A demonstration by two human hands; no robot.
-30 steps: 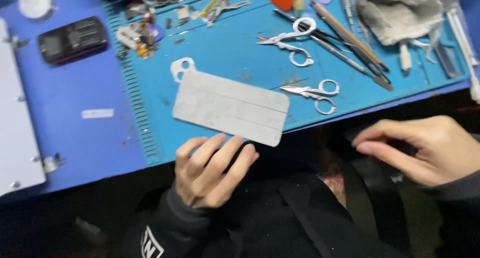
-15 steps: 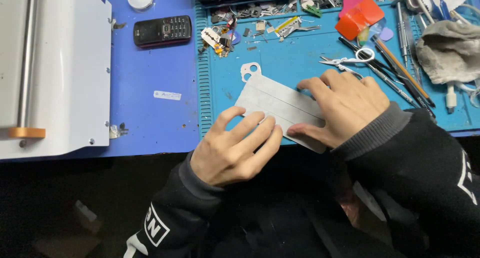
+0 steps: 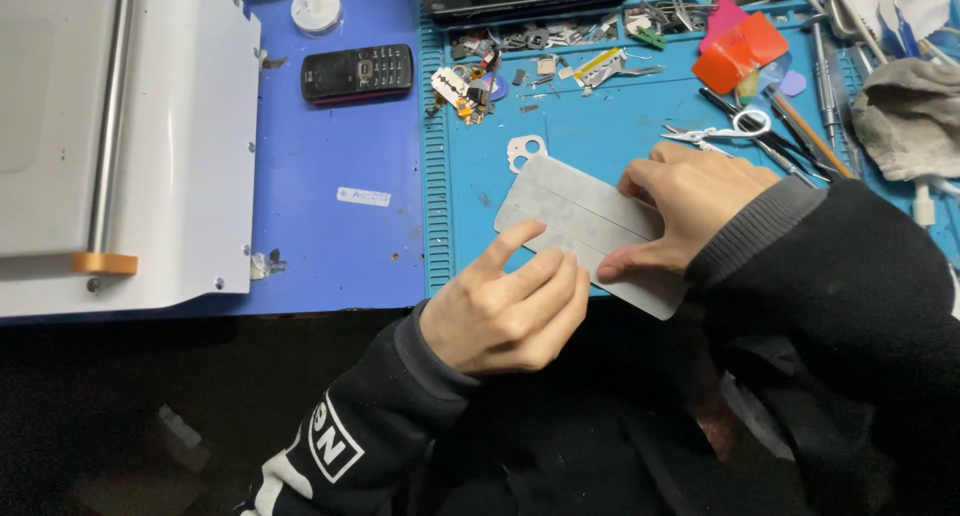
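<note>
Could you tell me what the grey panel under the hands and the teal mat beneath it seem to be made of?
Grey panel: thin, matte, likely plastic or coated metal; flat, with faint lengthwise seams. Teal mat: probably silicone or rubber; dull surface, moulded ribs along its left edge. Both hands, left hand and right hand, rest on the panel.

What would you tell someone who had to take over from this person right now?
Left hand: fingers resting on the near edge of the grey flat panel, gripping nothing.
Right hand: pressed flat on the panel's right part.
The panel lies tilted on the teal mat, near corner over the front edge.
Scissors and a black phone lie further back.
Done: panel pinned by both hands.
Left: cannot tell.
</note>
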